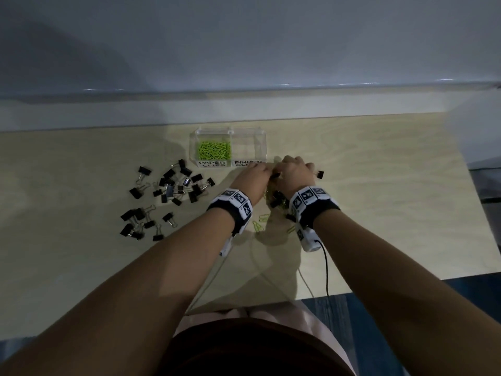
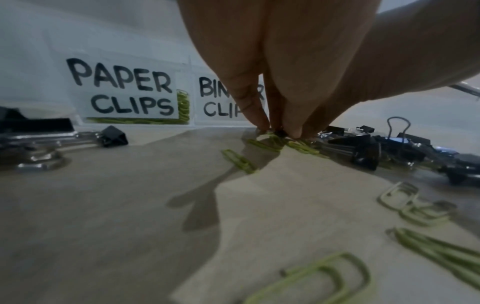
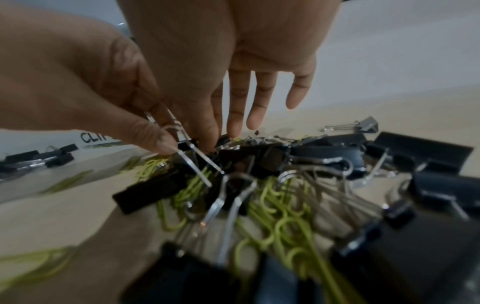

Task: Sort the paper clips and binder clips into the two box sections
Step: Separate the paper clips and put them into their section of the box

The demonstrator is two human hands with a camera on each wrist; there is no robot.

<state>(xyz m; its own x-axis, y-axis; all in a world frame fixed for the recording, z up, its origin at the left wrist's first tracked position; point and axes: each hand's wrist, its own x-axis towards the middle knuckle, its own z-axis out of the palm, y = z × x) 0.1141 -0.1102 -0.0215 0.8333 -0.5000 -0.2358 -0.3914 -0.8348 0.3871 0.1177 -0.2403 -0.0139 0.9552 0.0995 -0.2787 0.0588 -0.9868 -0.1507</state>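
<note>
Overhead, the head view shows a pale wood-grain table with a clear plastic two-section box at about twelve o'clock from the hands; its left section, labelled PAPER CLIPS, holds a tangle of lime-green wire paper clips, while the section labelled BINDER CLIPS looks bare. At nine o'clock from the hands lies a scatter of black binder clips with folded steel wire handles. The left hand and right hand meet knuckle to knuckle over a mixed heap, just in front of the box. In the left wrist view, the left fingertips are bunched together, pressed down onto green paper clips at the heap's edge; whether they pinch one I cannot tell. More green loops lie flat at five o'clock. In the right wrist view, the right hand's thumb and forefinger pinch at a glossy black binder clip atop the pile, its other fingers extended and spread, while the left hand's fingers close on a silver wire handle.
</note>
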